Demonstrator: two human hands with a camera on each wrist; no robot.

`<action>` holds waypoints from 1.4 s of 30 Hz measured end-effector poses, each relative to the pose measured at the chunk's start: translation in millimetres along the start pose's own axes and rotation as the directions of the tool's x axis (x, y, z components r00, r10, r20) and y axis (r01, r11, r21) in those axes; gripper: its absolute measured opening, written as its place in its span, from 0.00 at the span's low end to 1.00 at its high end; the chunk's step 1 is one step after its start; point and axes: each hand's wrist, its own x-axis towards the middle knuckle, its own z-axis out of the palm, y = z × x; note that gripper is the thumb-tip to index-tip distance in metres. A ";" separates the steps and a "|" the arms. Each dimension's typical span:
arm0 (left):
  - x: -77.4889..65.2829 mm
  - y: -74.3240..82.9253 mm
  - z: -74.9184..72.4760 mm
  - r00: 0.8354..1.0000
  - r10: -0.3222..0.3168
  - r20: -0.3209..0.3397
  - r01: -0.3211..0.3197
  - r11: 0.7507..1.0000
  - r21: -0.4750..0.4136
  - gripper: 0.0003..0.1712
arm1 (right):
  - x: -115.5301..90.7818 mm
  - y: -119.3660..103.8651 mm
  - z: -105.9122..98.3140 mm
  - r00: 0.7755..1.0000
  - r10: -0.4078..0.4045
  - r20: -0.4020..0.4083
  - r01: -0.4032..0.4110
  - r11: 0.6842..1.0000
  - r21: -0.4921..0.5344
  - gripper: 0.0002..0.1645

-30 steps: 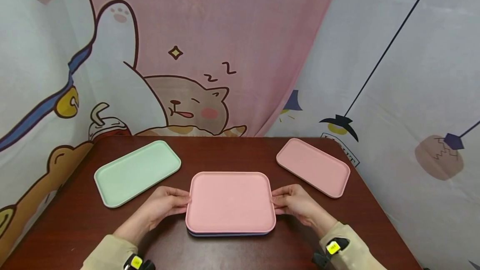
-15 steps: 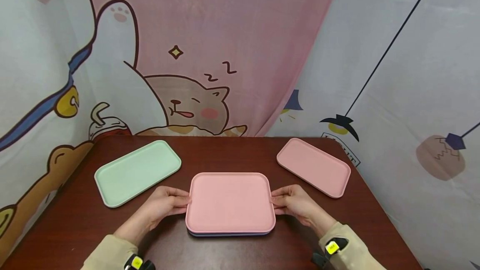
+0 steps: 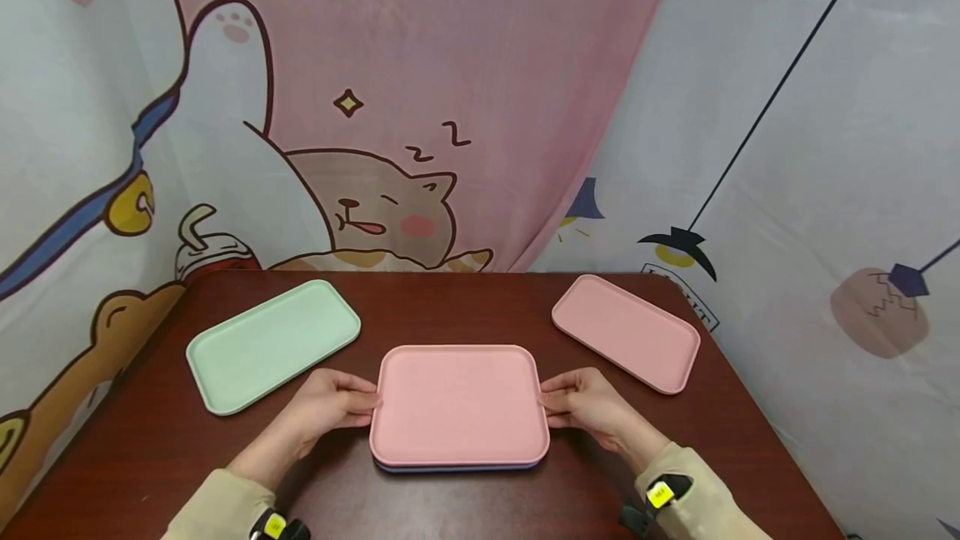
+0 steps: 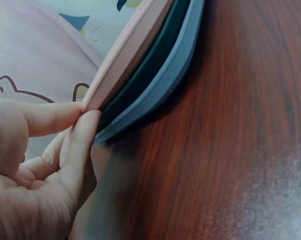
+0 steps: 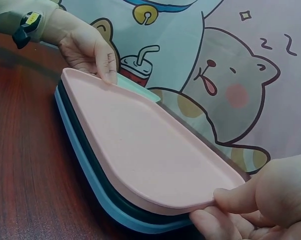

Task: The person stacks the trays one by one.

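Observation:
A pink tray [image 3: 460,402] lies on top of a stack at the middle of the table. Under it are a dark green tray [image 4: 143,67] and, lowest, a blue tray [image 4: 158,87]; the head view shows only a bluish sliver below the pink front edge. My left hand [image 3: 333,401] pinches the pink tray's left edge between thumb and fingers. At the opposite edge my right hand [image 3: 588,408] does the same, its thumb [image 5: 235,197] on the rim and fingers below. In the right wrist view the pink tray sits slightly apart from the trays beneath along the near side.
A narrow mint green tray [image 3: 273,347] lies angled at the back left of the dark wooden table [image 3: 450,307]. Another narrow pink tray [image 3: 626,333] lies angled at the back right. Behind the table hangs a cartoon-printed curtain [image 3: 480,48].

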 end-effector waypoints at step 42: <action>0.4 -4.2 -5.4 1.000 0.000 0.017 0.001 1.000 -0.017 0.19 | 0.6 7.7 2.0 0.999 -0.009 -0.031 0.009 1.000 0.003 0.13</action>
